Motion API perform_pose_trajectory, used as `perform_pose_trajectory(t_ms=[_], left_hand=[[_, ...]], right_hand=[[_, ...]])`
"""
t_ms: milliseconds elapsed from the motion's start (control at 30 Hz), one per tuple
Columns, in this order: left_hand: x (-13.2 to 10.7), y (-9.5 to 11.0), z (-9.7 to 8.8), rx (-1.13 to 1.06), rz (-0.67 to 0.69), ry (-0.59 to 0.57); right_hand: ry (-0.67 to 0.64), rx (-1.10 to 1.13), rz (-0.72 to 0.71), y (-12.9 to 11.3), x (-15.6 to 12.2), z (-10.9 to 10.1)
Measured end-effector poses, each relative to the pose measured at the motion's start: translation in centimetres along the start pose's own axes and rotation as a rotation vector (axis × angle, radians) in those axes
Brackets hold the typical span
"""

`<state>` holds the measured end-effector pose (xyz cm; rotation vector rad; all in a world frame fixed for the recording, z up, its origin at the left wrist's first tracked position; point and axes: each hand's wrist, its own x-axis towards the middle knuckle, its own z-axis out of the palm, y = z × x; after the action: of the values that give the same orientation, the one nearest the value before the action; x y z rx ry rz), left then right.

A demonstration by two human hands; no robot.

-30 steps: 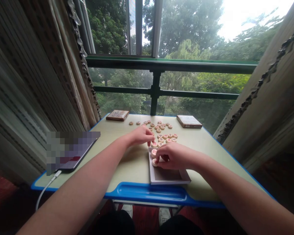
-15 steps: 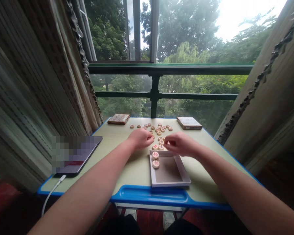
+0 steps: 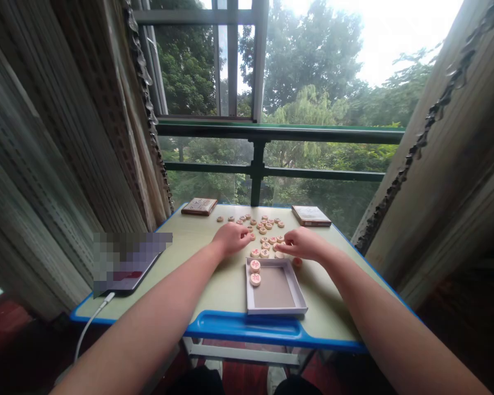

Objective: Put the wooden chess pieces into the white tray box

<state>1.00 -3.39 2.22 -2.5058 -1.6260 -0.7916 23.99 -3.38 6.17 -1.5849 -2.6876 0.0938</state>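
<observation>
My left hand [image 3: 231,238] reaches over the table with curled fingers, its fingertips closed at a round wooden xiangqi piece [image 3: 252,237]. Across from it, my right hand [image 3: 301,242] is bent low, with its fingertips on another xiangqi piece [image 3: 276,247]; part of what lies under those fingers is hidden. Between and beyond the hands lie several loose pieces with red or dark characters. In front stands a shallow white box tray [image 3: 303,299]. Two red-marked pieces sit along its left side: an upper piece [image 3: 255,266] and a lower piece [image 3: 255,280].
At the table's far corners lie a brown flat box [image 3: 199,206] and a pale flat box [image 3: 311,215]. On the left rests a tablet-like device [image 3: 138,274] with a white cable [image 3: 91,319]. The table [image 3: 214,285] has a blue edge. Behind are a railing and window, with curtains either side.
Both hands have shifted slightly among the pieces. A piece now shows on the table beneath my right wrist, and more pieces show by the right fingers. The camera view has tilted up a little.
</observation>
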Motion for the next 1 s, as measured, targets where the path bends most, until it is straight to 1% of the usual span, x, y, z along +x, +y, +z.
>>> perform_pose_trajectory(t_ms=[100, 200, 300, 400, 567, 800, 933, 1000], left_hand=[[0.1, -0.1, 0.1, 0.0, -0.009, 0.011], [0.1, -0.1, -0.1, 0.002, -0.008, -0.001], [0.1, 0.0, -0.2, 0.02, -0.006, -0.014], [0.1, 0.1, -0.2, 0.031, -0.001, -0.01], [0.0, 0.2, -0.3, 0.033, 0.0, -0.025], [0.2, 0.2, -0.4, 0.047, -0.004, -0.036], [0.1, 0.2, -0.4, 0.06, 0.011, -0.048], [0.1, 0.3, -0.4, 0.063, 0.013, -0.062]], right_hand=[[-0.072, 0.037, 0.043, -0.3, 0.1, 0.2], [-0.031, 0.021, 0.111, 0.0, 0.3, 0.3], [0.011, -0.035, 0.15, 0.5, 0.6, 0.3], [0.011, -0.028, 0.123, 0.7, 0.7, 0.4], [-0.019, 0.054, 0.059, 0.8, 0.9, 0.7], [0.012, -0.016, 0.163, 1.6, 0.9, 0.5], [0.077, 0.003, 0.158, 2.1, 0.9, 0.3], [0.078, 0.041, 0.147, 2.0, 0.9, 0.4]])
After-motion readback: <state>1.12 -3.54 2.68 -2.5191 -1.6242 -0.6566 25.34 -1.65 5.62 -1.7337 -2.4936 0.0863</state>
